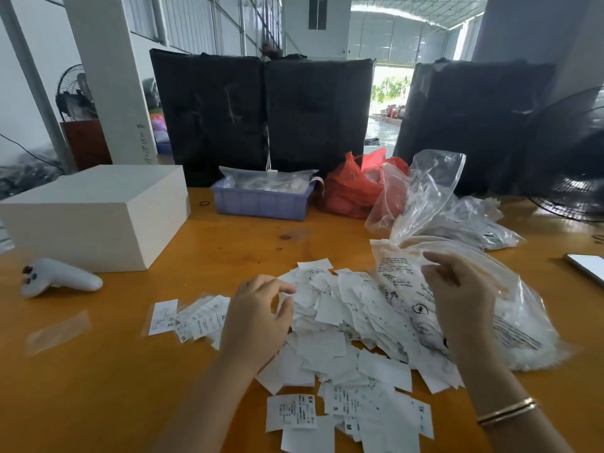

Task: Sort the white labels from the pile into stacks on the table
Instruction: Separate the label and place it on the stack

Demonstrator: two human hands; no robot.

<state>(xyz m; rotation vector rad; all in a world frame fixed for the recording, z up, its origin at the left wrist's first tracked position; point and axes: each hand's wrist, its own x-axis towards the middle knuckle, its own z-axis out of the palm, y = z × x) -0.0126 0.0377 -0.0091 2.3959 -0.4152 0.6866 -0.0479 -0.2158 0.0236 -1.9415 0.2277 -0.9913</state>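
1. The labels (343, 325) are small white rectangles with dark print; size letters such as S, M and XS show on a few near the front.
2. They lie in a loose, overlapping pile at the middle of the orange surface (108, 380), spreading toward the near edge.
3. A short fanned row of labels (192, 318) lies just left of the pile.
4. The left hand (258, 322) hovers over the pile's left side, fingers loosely curled, thumb and forefinger near each other; whether they pinch a label cannot be told.
5. The right hand (464, 295) is raised over the pile's right side, fingers relaxed and spread, against a clear plastic bag (510, 325) that lies on the pile's right edge.
6. Open room lies on the left front of the surface, between the row and a white controller (62, 277).
7. A white box (94, 210) stands at the far left; a purple tray (261, 201) and a red bag (353, 188) stand behind the pile.
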